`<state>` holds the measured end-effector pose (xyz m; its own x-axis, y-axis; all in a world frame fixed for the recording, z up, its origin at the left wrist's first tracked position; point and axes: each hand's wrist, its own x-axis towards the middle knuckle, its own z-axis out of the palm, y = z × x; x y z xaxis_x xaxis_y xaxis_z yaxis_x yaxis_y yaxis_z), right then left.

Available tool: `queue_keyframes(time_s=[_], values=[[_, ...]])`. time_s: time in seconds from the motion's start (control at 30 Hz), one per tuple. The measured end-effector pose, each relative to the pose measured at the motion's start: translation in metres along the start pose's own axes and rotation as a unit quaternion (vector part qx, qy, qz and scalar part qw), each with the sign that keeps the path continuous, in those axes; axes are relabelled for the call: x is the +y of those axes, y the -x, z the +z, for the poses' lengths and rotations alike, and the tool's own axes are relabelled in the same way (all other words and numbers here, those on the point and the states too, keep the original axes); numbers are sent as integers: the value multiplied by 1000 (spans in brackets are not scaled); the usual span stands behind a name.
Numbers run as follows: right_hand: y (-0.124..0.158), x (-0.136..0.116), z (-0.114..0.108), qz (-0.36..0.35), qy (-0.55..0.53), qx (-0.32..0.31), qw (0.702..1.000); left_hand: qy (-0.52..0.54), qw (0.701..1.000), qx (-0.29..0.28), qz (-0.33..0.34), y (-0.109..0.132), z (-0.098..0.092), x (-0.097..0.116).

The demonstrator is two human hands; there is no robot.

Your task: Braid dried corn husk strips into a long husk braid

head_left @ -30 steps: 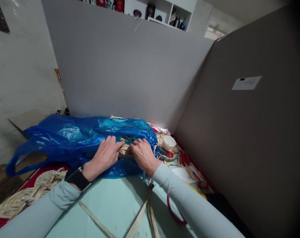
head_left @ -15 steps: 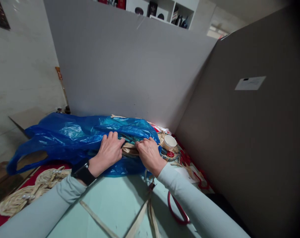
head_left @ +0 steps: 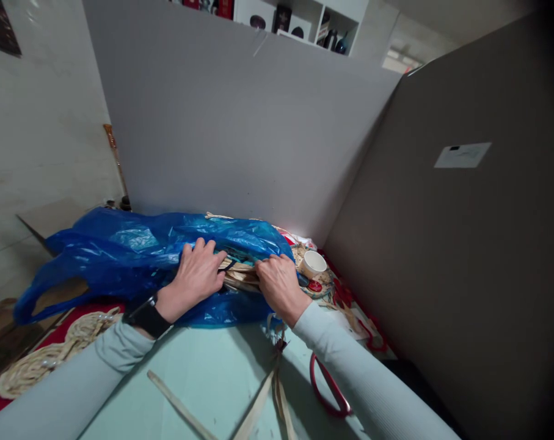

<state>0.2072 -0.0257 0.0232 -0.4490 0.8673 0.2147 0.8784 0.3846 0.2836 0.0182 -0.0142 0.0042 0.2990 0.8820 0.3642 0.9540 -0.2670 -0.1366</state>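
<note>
A crumpled blue plastic bag (head_left: 134, 241) lies along the back of the table, with a bundle of pale flat straw strips (head_left: 240, 276) showing in its opening. My left hand (head_left: 198, 269), with a black watch at the wrist, grips the bag beside the bundle; its thumb points right, over the strips. At the bundle's right end, my right hand (head_left: 279, 281) is closed around the strips, its fingertips hidden. Between my hands the strips lie exposed, with a dark band across them and teal pieces behind.
Loose straw strips (head_left: 258, 400) and red-handled scissors (head_left: 329, 391) lie on the pale green tabletop (head_left: 125, 397). A white cup (head_left: 314, 263) stands at right on woven straw. Braided straw pieces (head_left: 33, 370) rest at left. Grey partitions (head_left: 249, 122) rise behind and right.
My left hand has shifted slightly left and up, and my right hand slightly right. The gap between them is wider and more of the straw bundle shows.
</note>
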Motion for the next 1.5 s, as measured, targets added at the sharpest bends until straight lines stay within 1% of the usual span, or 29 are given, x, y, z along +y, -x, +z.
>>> queue_keyframes(time_s=[0.17, 0.3, 0.4, 0.47, 0.6, 0.7, 0.8, 0.9, 0.97, 1.03, 1.17, 1.27, 1.33, 1.4, 1.5], values=[[-7, -6, 3, 11, -2, -25, 1000, 46, 997, -32, 45, -7, 3, -35], [-2, -15, 6, -9, -5, -8, 1000, 85, 992, -35, 82, -10, -2, -64], [3, -22, 14, -31, -1, 16, 999, 92, 991, -33, 94, -12, -3, -77], [2, -24, 21, -40, 9, 20, 999, 86, 992, -30, 92, -15, 1, -81], [-5, -26, 29, -36, 30, 13, 999, 71, 993, -27, 89, -19, 13, -85], [-7, -29, 23, -36, 30, 20, 999, 66, 993, -19, 94, -19, 19, -86], [-4, -35, 11, -52, 14, 43, 998, 62, 994, -9, 94, -18, 17, -87], [-5, -43, 1, -83, -11, 63, 995, 56, 993, -3, 100, -18, 13, -85], [-10, -48, 0, -103, -29, 64, 992, 50, 993, 3, 110, -18, 11, -80], [-20, -51, 4, -108, -44, 55, 992, 41, 992, 7, 120, -18, 10, -75], [-37, -48, 20, -75, -63, 25, 995, 9, 991, -9, 135, -16, 13, -69], [-42, -42, 29, -53, -87, 13, 995, -18, 992, -25, 120, -15, 17, -70], [-41, -39, 30, -41, -109, 13, 993, -28, 993, -30, 109, -15, 17, -71], [-39, -39, 28, -27, -130, 15, 991, -29, 993, -33, 110, -16, 13, -71], [-37, -43, 24, -5, -148, 18, 989, -15, 991, -34, 129, -16, 1, -69]])
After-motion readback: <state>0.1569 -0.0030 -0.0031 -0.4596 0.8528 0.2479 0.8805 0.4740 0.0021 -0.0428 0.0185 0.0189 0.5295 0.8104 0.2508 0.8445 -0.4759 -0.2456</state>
